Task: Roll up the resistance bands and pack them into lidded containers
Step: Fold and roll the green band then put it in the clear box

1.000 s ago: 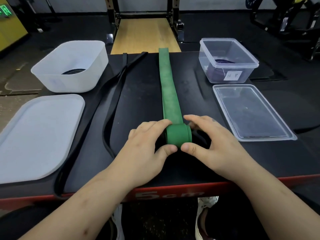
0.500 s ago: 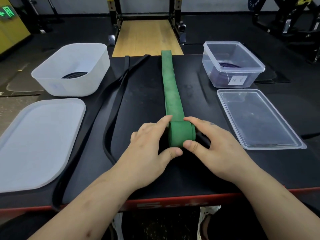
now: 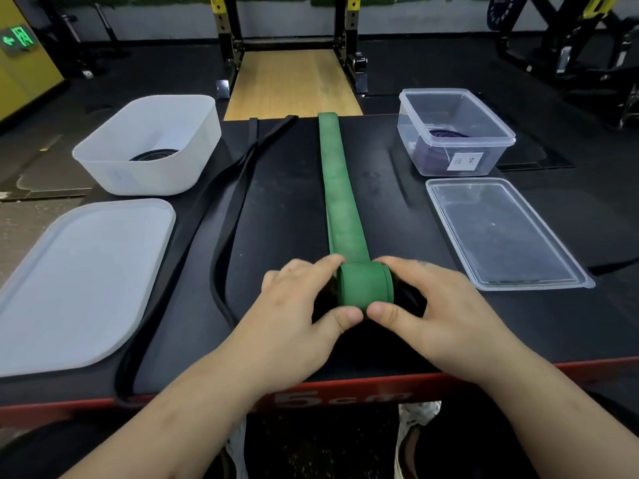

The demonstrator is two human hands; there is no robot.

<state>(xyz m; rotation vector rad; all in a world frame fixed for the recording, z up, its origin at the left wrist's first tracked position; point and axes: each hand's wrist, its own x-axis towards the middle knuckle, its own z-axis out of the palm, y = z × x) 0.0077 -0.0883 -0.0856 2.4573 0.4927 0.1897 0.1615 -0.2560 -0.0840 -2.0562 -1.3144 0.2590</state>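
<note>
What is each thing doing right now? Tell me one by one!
green band: partly rolled, the rest flat on the table
left hand: gripping the green roll
right hand: gripping the green roll
black band: unrolled, lying loose
white container: open, a dark rolled band inside
white lid: off, flat on the table
clear container: open, a purple band inside
clear lid: off, flat on the table

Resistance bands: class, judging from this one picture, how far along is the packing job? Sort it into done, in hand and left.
Done: a rolled dark band lies in the white tub, a purple one in the clear box.
In hand: left hand and right hand roll the green band, mostly still flat.
Left: the long black band, then both lids.
</note>
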